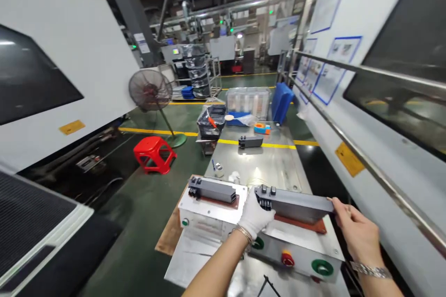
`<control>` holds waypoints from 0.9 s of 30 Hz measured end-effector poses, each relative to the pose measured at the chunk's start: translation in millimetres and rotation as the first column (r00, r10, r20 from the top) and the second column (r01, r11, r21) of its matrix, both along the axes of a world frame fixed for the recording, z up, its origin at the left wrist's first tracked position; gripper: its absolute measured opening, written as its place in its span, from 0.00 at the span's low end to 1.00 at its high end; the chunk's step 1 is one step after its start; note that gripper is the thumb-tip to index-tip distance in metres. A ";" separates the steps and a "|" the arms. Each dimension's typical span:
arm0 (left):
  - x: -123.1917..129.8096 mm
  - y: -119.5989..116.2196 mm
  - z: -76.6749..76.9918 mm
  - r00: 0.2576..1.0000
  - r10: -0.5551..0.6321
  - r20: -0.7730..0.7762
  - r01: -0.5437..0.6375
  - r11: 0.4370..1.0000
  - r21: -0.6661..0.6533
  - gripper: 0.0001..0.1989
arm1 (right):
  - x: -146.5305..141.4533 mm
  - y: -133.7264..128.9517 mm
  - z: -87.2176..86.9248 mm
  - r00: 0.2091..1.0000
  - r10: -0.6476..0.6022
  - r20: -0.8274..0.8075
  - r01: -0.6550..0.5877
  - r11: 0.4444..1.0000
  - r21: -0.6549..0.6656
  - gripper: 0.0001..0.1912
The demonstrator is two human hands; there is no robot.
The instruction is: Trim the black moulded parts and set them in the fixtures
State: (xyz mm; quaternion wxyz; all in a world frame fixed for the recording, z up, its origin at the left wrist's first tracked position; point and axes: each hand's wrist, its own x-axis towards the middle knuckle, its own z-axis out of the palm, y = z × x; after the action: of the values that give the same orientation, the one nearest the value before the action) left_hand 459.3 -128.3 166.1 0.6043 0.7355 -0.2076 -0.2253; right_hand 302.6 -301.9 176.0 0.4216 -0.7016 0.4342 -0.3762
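A long dark grey part (299,204) lies over a reddish-brown holder (306,224) on the right side of a white fixture box (209,213). My left hand (256,213), in a white glove, is closed round its left end, by the black clips. My bare right hand (357,229) pinches its right end between thumb and fingers. A second dark grey part (214,190) rests on the left holder of the box, touched by neither hand. Green buttons and a red knob (287,258) show on the front of the box.
Behind the box, a metal table (275,162) bears another grey part (251,142), an orange and blue tape dispenser (262,128) and a clear bin (248,102). A black crate (212,118), red stool (155,154) and fan (150,90) stand left. A metal rail (376,160) runs along the right.
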 end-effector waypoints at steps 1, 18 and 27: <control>-0.9 -2.1 -1.3 1.000 -0.015 -0.016 0.016 0.999 0.040 0.30 | -1.9 -3.5 -7.3 1.000 -0.012 0.005 0.012 1.000 0.020 0.33; 7.2 -7.5 -4.9 0.996 -0.010 0.091 -0.006 0.986 0.169 0.16 | -8.5 -9.9 -82.2 0.988 -0.066 -0.140 0.103 0.957 0.271 0.19; -17.1 60.3 -29.8 0.993 -0.026 0.118 -0.051 0.798 0.601 0.13 | -71.0 42.2 -106.9 0.908 0.096 -0.407 -0.005 0.975 0.221 0.24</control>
State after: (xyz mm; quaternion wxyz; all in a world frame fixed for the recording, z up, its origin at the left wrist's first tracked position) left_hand 442.2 -68.0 136.3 0.3270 0.9029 -0.1563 -0.2311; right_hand 231.7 -259.6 69.0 0.4027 -0.7267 0.5336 -0.1582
